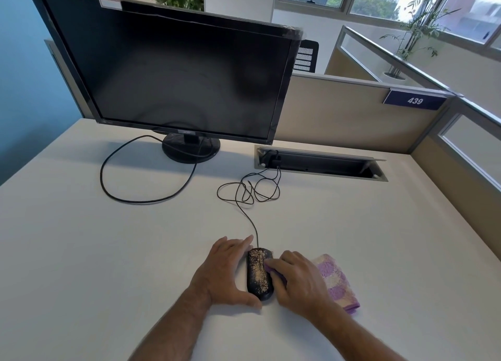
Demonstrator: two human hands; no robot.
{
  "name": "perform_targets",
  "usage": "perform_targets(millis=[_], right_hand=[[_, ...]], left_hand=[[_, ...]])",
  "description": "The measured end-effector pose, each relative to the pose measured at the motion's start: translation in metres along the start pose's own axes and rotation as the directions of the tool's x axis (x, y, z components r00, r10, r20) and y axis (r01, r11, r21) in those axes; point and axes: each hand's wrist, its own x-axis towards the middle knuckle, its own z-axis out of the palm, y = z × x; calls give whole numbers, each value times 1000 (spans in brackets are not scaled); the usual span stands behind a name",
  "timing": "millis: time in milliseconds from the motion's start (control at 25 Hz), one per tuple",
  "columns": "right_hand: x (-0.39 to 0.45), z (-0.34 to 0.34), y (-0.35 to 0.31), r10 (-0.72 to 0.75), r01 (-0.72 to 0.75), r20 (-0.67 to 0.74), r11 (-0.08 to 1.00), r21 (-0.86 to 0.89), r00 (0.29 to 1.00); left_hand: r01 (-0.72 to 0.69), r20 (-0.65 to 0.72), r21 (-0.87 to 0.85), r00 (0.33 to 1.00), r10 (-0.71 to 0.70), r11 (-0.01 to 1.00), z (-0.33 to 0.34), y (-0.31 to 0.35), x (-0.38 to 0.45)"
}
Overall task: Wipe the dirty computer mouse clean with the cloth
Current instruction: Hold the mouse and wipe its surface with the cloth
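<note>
While the left hand (227, 272) braces the wired mouse (259, 273) at the desk (108, 252) front w/ fingers spread, not gripping, the right hand (299, 280) presses the purple checked cloth (336, 282) to its right side. Tan grime covers approx. the whole top; wiping's barely begun.

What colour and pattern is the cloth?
The cloth is purple and cream in a checked pattern, seen in the head view.

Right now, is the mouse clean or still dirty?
Still dirty. The mouse has tan grime speckled across its top; the cloth under the right hand touches only its right edge.
</note>
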Motion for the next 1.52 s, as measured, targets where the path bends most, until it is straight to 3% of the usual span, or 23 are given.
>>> perform_targets(millis=[680,1040,1520], right_hand=[[-19,2,0,-80,80,-30,997,-10,996],[-36,10,5,-190,189,-24,981,-44,981],[-45,6,10,-261,262,-35,964,46,965]], left_hand=[[9,8,14,1000,-9,1000,-1,0,1],[10,10,5,1000,-10,1000,-1,0,1],[16,13,6,1000,-16,1000,-5,5,0]])
